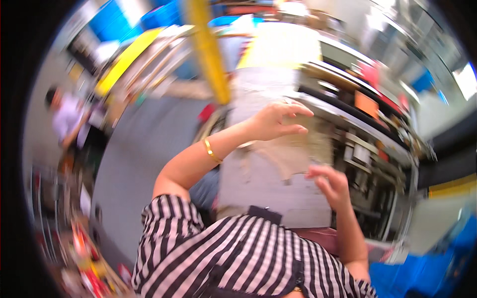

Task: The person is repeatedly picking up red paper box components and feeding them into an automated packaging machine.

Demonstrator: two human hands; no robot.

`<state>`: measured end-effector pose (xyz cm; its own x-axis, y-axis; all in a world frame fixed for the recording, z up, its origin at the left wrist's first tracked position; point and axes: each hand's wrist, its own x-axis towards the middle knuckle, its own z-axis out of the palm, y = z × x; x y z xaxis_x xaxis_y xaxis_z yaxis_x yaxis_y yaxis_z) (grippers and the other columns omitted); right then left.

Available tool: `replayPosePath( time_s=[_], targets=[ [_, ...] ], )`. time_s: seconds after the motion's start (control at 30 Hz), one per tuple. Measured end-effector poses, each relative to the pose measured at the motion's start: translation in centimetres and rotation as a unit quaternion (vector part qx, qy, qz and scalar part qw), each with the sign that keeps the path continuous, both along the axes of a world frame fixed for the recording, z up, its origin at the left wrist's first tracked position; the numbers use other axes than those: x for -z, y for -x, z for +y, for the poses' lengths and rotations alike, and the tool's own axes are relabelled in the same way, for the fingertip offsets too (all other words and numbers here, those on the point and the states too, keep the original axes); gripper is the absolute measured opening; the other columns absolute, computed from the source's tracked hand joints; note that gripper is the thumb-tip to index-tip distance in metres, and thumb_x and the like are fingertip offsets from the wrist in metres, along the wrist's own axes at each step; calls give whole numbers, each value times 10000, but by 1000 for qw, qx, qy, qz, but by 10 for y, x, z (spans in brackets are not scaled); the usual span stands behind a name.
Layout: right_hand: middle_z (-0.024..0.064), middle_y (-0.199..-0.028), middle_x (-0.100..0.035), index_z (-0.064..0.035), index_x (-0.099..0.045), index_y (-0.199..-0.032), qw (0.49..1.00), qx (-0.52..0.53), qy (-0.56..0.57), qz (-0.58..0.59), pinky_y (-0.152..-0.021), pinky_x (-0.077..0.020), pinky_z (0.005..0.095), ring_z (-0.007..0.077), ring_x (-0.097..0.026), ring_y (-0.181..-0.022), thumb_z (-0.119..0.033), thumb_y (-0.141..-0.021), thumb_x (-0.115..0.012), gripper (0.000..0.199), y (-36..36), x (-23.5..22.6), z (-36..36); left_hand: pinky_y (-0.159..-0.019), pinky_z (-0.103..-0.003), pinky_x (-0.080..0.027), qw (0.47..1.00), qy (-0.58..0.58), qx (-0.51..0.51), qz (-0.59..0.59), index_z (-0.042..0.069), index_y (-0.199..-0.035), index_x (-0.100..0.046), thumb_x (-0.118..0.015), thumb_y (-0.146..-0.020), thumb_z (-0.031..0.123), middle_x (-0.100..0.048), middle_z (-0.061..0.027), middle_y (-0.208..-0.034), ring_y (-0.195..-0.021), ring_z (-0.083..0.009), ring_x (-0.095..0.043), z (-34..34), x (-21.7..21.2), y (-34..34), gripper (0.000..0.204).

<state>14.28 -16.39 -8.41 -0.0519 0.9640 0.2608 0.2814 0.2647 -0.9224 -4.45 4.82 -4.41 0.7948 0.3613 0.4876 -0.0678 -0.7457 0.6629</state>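
My left hand (279,119) is raised over a worn, pale grey work surface (273,196). Its thumb and fingers are apart, with nothing visible between them. Lower and to the right, my right hand (332,186) hovers near that surface's right edge, slightly blurred. Its fingers are bent but spread, and no object shows in them. Beneath the hands, a rough tan patch (280,156) covers part of the surface. A gold bracelet (210,150) circles my left forearm.
A machine with rails and metal parts (360,154) runs along the right. A yellow post (207,52) rises beyond my left arm. To the left lies a wide grey tabletop (144,149). Another person (69,116) is at the far left. Blue bins (112,22) stand behind.
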Motion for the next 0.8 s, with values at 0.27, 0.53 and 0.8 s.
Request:
replayPosePath(
  time_s=[0.27,0.53,0.8],
  targets=[
    [133,-966,-706,19,-637,-1152,951,-252,175,42,-855,-478,312,210,-655,-934,-189,-904,-621,324,197,17,8,-710,-259,-511,796,212,-536,-184,19,-973,-684,-623,-923,153,-707,-46,-876,-817,-115,-658,-44,180,425,155],
    [102,-1015,-697,8,-626,-1182,882,-403,237,-54,-801,-434,266,142,-618,-929,-402,-916,-628,488,382,41,97,-818,-459,-537,144,262,-946,129,82,-875,-714,-594,-802,185,-702,-169,-924,-929,-361,-671,-332,334,776,174],
    [118,-1046,-689,12,-588,-1236,808,-509,260,-144,-841,-451,282,168,-619,-977,-439,-905,-635,562,502,64,136,-1037,-447,-420,-49,345,-911,223,182,-1314,-540,-513,-934,273,-483,-142,-1397,-1270,-321,-483,-467,322,845,391]
  ],
)
